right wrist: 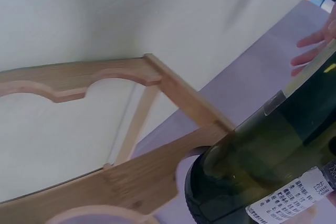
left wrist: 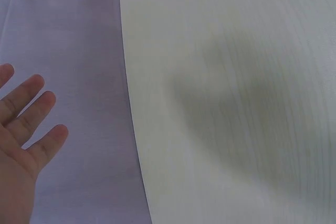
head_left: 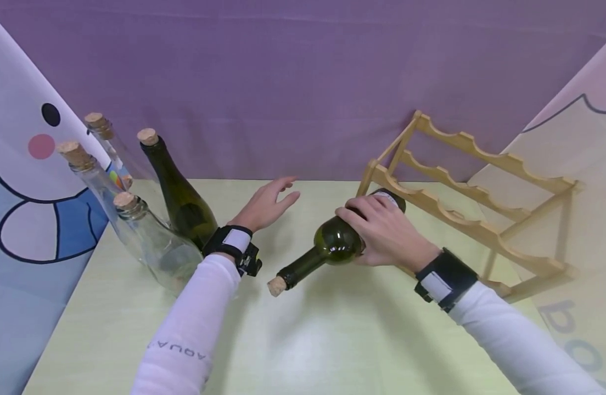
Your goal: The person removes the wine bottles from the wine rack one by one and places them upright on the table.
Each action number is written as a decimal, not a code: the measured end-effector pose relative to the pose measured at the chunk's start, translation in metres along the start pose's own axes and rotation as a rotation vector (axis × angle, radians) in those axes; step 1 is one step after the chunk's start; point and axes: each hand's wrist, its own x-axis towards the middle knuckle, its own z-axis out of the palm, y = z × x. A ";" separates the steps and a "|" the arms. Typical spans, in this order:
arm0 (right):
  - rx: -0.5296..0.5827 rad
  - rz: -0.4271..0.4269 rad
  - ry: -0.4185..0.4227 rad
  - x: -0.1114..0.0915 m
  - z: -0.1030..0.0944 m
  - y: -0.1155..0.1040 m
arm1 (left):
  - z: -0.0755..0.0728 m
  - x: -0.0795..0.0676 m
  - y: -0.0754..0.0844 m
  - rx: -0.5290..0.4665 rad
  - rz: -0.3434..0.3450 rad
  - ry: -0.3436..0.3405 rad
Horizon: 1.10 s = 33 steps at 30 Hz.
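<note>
My right hand [head_left: 387,230] grips a dark green wine bottle [head_left: 335,241] round its body. The bottle lies tilted, its cork [head_left: 276,286] pointing down to the left and its base up at the near left end of a wooden wine rack [head_left: 486,230]. In the right wrist view the bottle's base [right wrist: 210,187] overlaps a scalloped rail [right wrist: 131,179] of the rack, and a white printed label [right wrist: 289,195] shows on its side. My left hand [head_left: 265,206] hovers over the table with fingers spread and nothing in it; the left wrist view shows those fingers [left wrist: 31,108] apart.
At the left stand another corked green bottle [head_left: 181,192] and several corked clear glass bottles [head_left: 167,247], close to my left forearm. A purple backdrop [head_left: 293,99] rises behind the pale table [head_left: 303,340], with printed panels [head_left: 26,181] at both sides.
</note>
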 end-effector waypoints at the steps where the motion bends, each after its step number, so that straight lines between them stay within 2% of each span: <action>1: -0.002 -0.002 -0.001 0.002 0.000 -0.001 | 0.000 -0.001 -0.001 -0.002 0.001 0.002; 8: -0.026 0.001 -0.034 0.011 -0.002 -0.010 | 0.002 -0.007 -0.006 -0.034 0.040 0.033; 14: -0.022 0.003 -0.012 0.020 0.002 -0.015 | 0.001 -0.013 -0.009 -0.035 0.050 0.045; 24: 0.013 0.101 0.013 0.035 0.014 -0.021 | 0.002 -0.018 -0.017 -0.092 0.067 0.087; 29: 0.070 0.138 0.006 0.039 0.017 -0.022 | 0.002 -0.022 -0.018 -0.134 0.036 0.088; 33: 0.085 0.145 0.019 0.040 0.022 -0.023 | 0.003 -0.024 -0.021 -0.128 0.020 0.091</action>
